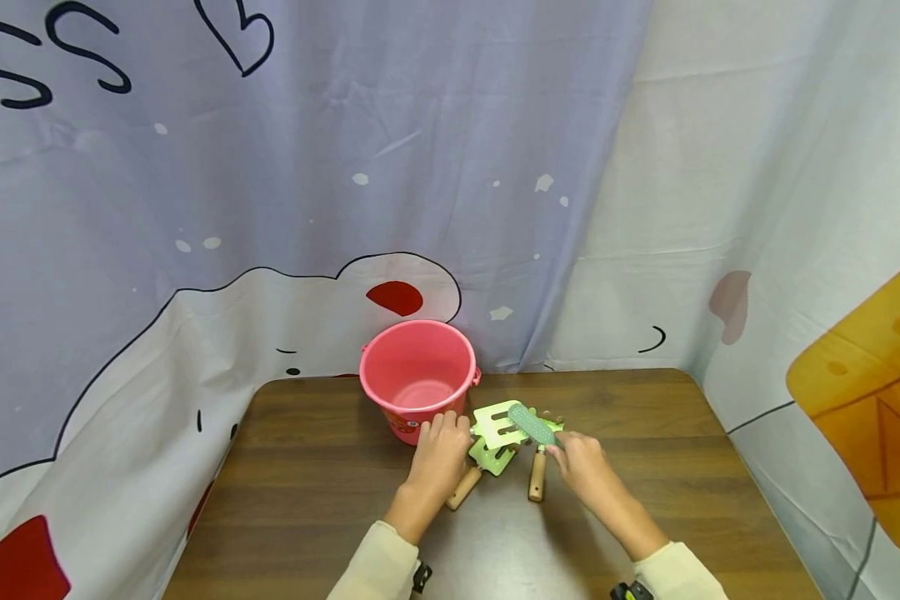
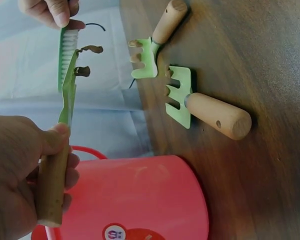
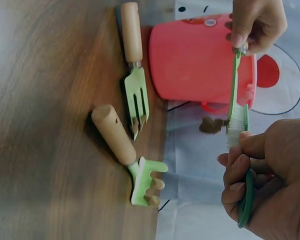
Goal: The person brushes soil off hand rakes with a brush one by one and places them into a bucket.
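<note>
My left hand [image 1: 442, 454] grips the wooden handle [image 2: 52, 190] of a light green garden fork [image 1: 492, 423], held up off the table. Brown clumps [image 3: 211, 125] cling to the fork's tine ends. In my right hand [image 1: 585, 467] is a green brush [image 1: 531, 423], pinched between thumb and fingers, with a loop at its handle end. Its white bristles [image 3: 236, 125] face the fork's head, right at its surface. Below, a second green fork [image 3: 137, 97] and a small green rake [image 3: 147, 180] lie on the table, both with wooden handles and brown-stained tips.
A pink bucket [image 1: 418, 408] stands at the back of the wooden table [image 1: 307, 483], just beyond my left hand. Behind the table hangs a printed curtain [image 1: 420, 167], close to the rear edge.
</note>
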Tool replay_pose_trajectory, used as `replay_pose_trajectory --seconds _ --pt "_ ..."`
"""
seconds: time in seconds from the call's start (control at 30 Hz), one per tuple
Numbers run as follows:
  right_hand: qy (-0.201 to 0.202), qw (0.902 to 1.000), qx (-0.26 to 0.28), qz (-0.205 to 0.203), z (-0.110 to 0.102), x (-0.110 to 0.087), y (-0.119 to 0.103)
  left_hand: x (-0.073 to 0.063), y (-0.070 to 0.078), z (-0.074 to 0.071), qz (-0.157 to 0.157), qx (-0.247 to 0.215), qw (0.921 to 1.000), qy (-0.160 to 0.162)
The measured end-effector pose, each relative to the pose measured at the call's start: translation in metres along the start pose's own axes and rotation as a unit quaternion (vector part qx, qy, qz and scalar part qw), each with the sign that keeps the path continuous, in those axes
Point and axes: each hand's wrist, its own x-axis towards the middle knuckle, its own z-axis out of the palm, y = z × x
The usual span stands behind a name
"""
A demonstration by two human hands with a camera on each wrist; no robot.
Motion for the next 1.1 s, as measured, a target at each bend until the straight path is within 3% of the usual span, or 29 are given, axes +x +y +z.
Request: replay_pose_trajectory --seconds 0.2,0.5,0.67,0.87,1.1 --pt "0.008 0.9999 0.004 0.014 -0.001 -0.001 0.01 -0.001 -0.002 0.001 0.003 0.003 1.0 0.007" --pt "-0.015 0.9986 -0.011 0.049 -0.008 0.0 0.03 0.0 -0.004 -0.002 0.0 -0.018 0.9998 0.007" --pt "-0.011 0.9989 -0.003 0.046 -0.013 0.002 0.035 0.001 -0.005 -0.004 -0.002 -0.028 0.9996 0.006" --pt "-0.001 0.9997 0.008 0.024 -0.017 0.006 0.028 0.002 -0.005 -0.004 -0.002 -0.025 0.9997 0.005" --pt "-0.013 0.9997 0.022 0.004 -0.017 0.006 0.006 0.004 -0.005 -0.002 -0.004 -0.02 0.9998 0.008"
